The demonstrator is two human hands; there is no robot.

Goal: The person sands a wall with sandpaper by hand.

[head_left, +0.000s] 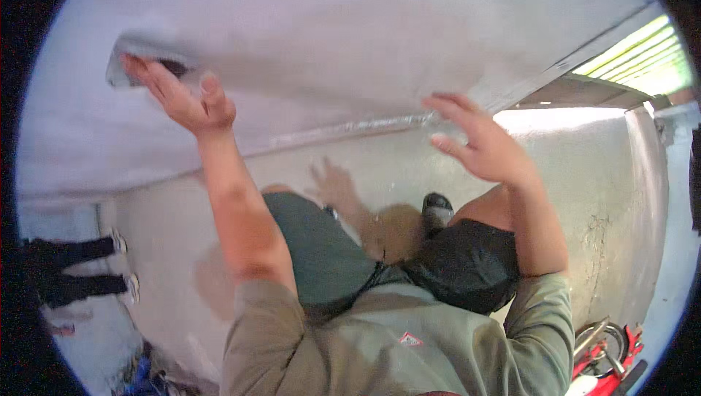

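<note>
My left hand [179,100] is up against the pale wall at the upper left. Its fingers reach over a flat, grey, roughly rectangular piece [117,69] with a dark patch beside the fingers; the thumb stands apart. Blur hides the exact kind of this piece and part of the grip, but it appears held flat to the wall [350,38]. My right hand [489,144] hangs in the air at the right with nothing in it, fingers stretched and thumb spread. A broad grey smear runs across the wall between the two hands.
Below the wall lies a pale concrete floor [599,199], with my shod foot [437,210] on it. Another person's dark-trousered legs [77,268] show at the far left. A red motorcycle [606,352] stands at the lower right. A slatted opening [635,56] lets in light.
</note>
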